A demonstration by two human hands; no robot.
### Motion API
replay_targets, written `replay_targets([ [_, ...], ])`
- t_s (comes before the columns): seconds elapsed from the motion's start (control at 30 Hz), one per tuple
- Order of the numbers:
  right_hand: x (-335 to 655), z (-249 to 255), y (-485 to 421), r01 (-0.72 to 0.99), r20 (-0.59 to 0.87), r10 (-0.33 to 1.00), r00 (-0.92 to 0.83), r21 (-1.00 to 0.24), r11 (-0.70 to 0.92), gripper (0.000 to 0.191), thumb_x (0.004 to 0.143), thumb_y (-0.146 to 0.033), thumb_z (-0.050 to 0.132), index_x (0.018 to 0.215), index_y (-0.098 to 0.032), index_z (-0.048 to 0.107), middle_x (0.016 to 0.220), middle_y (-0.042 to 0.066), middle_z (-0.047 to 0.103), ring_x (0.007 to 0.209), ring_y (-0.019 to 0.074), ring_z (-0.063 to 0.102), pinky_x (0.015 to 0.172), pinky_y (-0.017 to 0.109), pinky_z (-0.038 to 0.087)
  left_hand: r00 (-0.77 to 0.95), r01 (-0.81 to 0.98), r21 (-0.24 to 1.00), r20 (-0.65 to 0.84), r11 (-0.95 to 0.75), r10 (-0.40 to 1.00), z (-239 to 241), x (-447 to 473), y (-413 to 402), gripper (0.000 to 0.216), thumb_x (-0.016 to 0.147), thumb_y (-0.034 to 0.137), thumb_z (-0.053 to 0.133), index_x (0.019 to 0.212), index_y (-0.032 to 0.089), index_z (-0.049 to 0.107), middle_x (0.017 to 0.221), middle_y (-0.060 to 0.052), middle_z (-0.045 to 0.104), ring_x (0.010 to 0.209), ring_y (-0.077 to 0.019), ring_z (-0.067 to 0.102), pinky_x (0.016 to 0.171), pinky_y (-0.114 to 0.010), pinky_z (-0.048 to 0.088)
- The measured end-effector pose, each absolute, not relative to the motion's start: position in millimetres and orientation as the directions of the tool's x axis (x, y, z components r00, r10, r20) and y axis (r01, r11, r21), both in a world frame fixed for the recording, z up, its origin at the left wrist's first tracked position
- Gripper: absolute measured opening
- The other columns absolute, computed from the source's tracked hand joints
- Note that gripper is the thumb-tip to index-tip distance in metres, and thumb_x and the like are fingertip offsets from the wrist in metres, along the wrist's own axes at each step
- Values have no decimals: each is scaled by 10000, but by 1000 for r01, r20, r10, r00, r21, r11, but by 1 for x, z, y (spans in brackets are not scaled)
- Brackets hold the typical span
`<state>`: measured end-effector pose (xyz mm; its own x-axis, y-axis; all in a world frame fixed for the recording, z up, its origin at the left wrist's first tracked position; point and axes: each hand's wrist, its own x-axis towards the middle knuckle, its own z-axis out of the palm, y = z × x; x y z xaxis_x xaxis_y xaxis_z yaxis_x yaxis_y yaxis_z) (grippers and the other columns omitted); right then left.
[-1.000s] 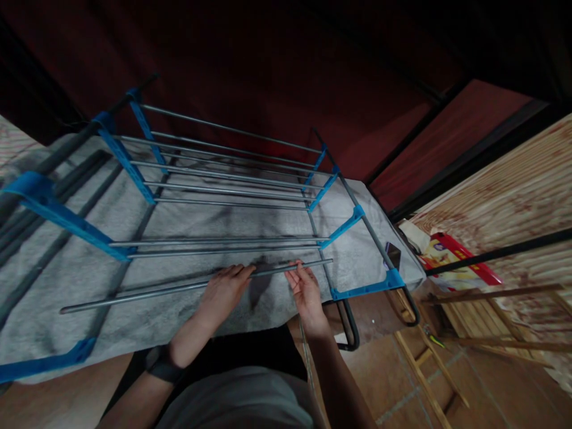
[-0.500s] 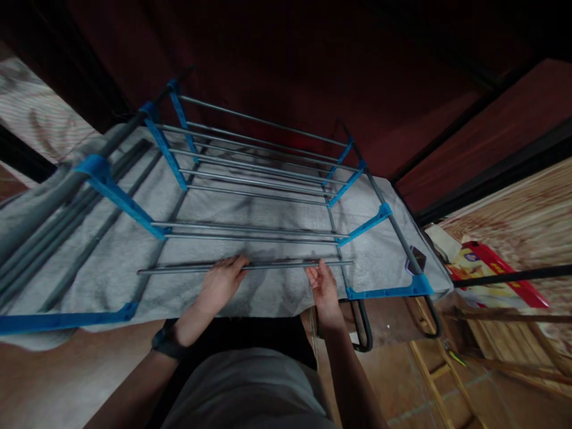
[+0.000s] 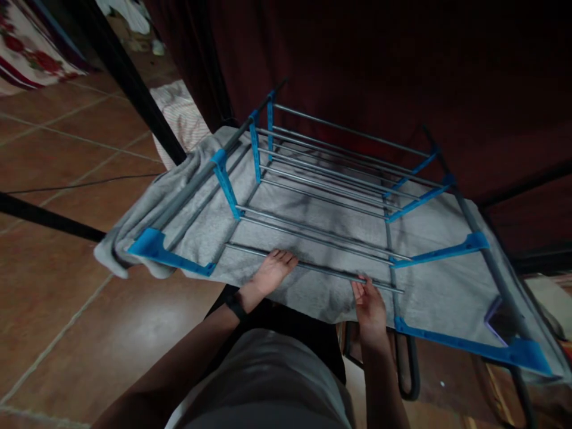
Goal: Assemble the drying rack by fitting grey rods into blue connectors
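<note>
A thin grey metal rod (image 3: pixel 326 270) lies crosswise in front of me, its two ends free. My left hand (image 3: pixel 273 271) is closed over it left of its middle, fingers curled on top. Towards its right end my right hand (image 3: pixel 370 302) pinches the same rod between thumb and fingers. Beyond it stands a partly assembled rack of grey tubes with blue plastic brackets, several crossbars (image 3: pixel 313 229) running between them. The nearest left bracket (image 3: pixel 179 260) and nearest right bracket (image 3: pixel 465 347) flank the rod, which appears apart from both.
A grey blanket (image 3: pixel 308 298) covers the surface under the rack. A dark phone (image 3: pixel 501 322) lies on it at right. Black metal posts (image 3: pixel 129 89) rise at left, and a dark red curtain (image 3: pixel 357 65) hangs behind. Tiled floor (image 3: pixel 67 286) shows at left.
My view has swung to the left, so the rack and hands appear further right. Both hands keep hold of the rod, which stays in front of the rack.
</note>
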<state>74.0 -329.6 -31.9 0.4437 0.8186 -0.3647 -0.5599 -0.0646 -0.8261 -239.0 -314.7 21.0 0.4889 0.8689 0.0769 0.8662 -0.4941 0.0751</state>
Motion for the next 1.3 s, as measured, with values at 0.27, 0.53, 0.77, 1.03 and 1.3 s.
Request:
replay_targets([
  [0.27, 90, -47, -324, -538, -414, 796, 441, -832, -134, 133, 782, -275, 736, 909, -256, 701, 1008, 3, 752, 1032, 152, 721, 1042, 375, 566, 544, 839, -66, 110, -540, 832, 11, -248, -315, 297, 1001, 86, 455, 1214, 173, 642, 1065, -76, 698, 989, -224, 621, 927, -386, 431],
  [0.53, 93, -48, -319, -513, -395, 786, 476, -851, -117, 128, 782, -288, 747, 871, -254, 661, 936, -18, 738, 962, 136, 727, 1019, 344, 571, 538, 843, -88, 108, -531, 836, 4, -251, -314, 353, 978, 55, 462, 1280, 176, 599, 1093, -77, 689, 1004, -218, 613, 956, -383, 414],
  [0.77, 91, -38, -317, -584, -447, 761, 470, -804, -112, 132, 813, -299, 777, 852, -249, 661, 856, -36, 736, 876, 117, 728, 990, 308, 574, 526, 850, -58, 101, -523, 844, 3, -251, -315, 390, 985, 58, 438, 1338, 153, 576, 1072, -86, 685, 1015, -231, 608, 972, -387, 419],
  [1.03, 84, -36, -321, -549, -390, 788, 476, -832, -80, 197, 768, -332, 834, 843, -241, 676, 907, -25, 756, 920, 144, 735, 993, 356, 588, 479, 876, -16, 139, -482, 867, -2, -252, -321, 460, 982, 47, 440, 1414, 174, 531, 1226, -100, 675, 1142, -243, 607, 1075, -435, 401],
  [1.3, 86, -41, -324, -569, -376, 811, 449, -820, -65, 259, 711, -322, 874, 875, -236, 693, 963, -21, 758, 1015, 141, 720, 1027, 334, 563, 387, 922, -37, 171, -387, 906, -4, -268, -325, 451, 986, 71, 410, 1393, 171, 578, 1191, -110, 700, 1134, -255, 628, 1070, -447, 452],
])
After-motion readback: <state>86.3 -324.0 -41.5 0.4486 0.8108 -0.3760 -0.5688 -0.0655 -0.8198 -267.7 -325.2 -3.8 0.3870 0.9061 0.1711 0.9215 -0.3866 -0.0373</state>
